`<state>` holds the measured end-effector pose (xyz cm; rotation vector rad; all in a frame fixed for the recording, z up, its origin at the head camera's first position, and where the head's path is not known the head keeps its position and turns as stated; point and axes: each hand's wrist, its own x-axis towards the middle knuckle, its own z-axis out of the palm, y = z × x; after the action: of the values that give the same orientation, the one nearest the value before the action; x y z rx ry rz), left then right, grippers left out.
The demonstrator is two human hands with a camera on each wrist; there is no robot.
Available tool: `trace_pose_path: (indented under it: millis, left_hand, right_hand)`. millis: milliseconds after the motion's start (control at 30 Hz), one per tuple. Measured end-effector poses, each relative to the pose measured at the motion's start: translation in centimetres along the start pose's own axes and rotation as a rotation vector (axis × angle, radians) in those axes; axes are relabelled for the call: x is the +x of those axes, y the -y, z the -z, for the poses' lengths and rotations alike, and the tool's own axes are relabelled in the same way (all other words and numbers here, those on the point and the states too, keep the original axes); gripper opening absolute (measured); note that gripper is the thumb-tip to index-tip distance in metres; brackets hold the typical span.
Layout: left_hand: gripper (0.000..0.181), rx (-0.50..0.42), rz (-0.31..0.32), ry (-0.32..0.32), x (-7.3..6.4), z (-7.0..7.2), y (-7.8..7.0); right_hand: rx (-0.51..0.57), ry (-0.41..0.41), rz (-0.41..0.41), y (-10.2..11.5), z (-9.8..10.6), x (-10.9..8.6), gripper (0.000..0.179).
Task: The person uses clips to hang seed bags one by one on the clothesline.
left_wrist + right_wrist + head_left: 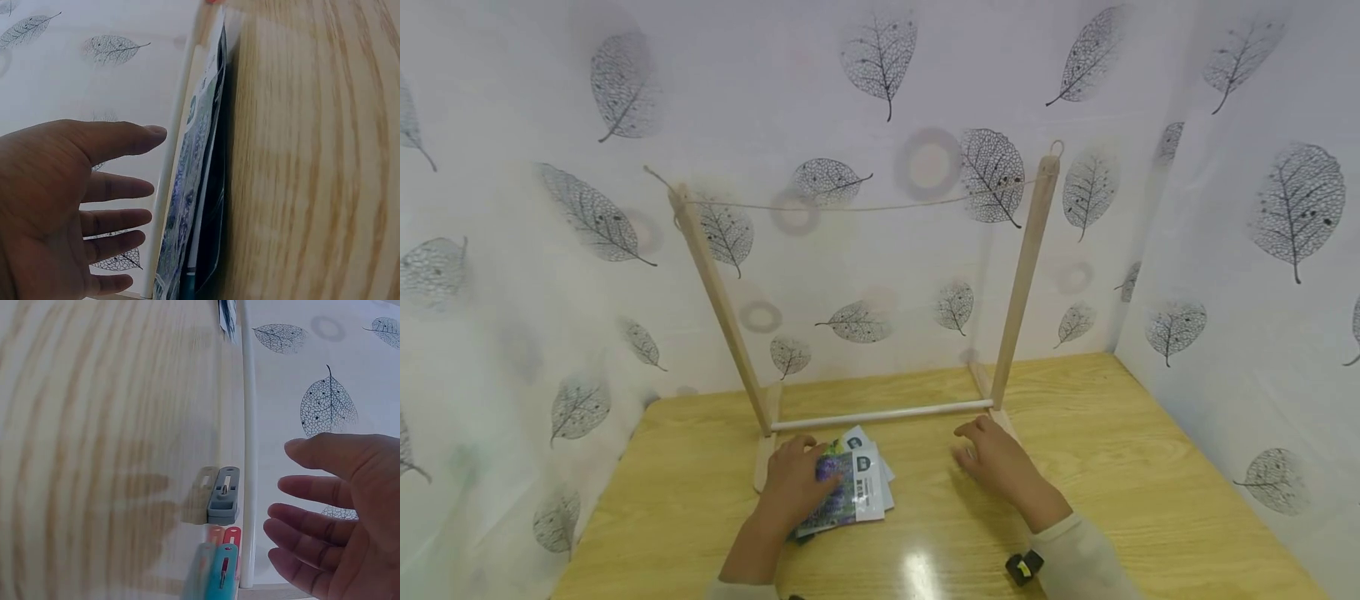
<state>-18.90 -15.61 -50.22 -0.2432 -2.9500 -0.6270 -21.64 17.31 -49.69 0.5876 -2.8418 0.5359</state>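
My left hand [793, 483] hovers at the left side of a small stack of flat printed packets [868, 487]. The top packet shows purple flowers and a white label strip. In the left wrist view the fingers are spread and straight, apart from the packets [187, 181]. My right hand [1000, 467] is held above the table, right of the stack, its fingers loosely bent with nothing in them. Below it, the right wrist view shows a grey clothes peg [224, 497], a teal peg [223, 572] and a red peg [232, 535]; the hand hides them in the head view.
A wooden frame stands behind the hands, with a left post [722, 308], a right post [1026, 279] and a white bottom rod [880, 415]. A thin string [850, 207] runs between the post tops. Leaf-patterned sheeting [880, 275] surrounds the wooden table [1112, 433].
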Motion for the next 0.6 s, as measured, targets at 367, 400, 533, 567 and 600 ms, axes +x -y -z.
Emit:
trace_pose_path:
  millis: [367, 400, 533, 567, 600]
  left_hand:
    - [0.056, 0.011, 0.030, 0.058, 0.2, -1.0, 0.6]
    - [0.056, 0.012, 0.031, 0.061, 0.2, -1.0, 0.6]
    - [0.054, 0.016, 0.032, 0.066, 0.1, -1.1, 0.7]
    - [0.053, 0.019, 0.031, 0.067, 0.0, -1.1, 0.7]
    - [0.053, 0.019, 0.033, 0.066, 0.0, -1.1, 0.7]
  right_hand:
    - [-0.008, 0.049, -0.029, -0.1, -0.1, -0.1, 0.018]
    - [0.003, 0.049, -0.025, -0.1, -0.1, -0.1, 0.017]
    - [0.034, 0.053, -0.030, -0.1, -0.3, -0.2, 0.013]
    - [0.046, 0.058, -0.036, -0.1, -0.3, -0.2, 0.013]
    - [0.050, 0.060, -0.038, -0.2, -0.3, -0.3, 0.013]
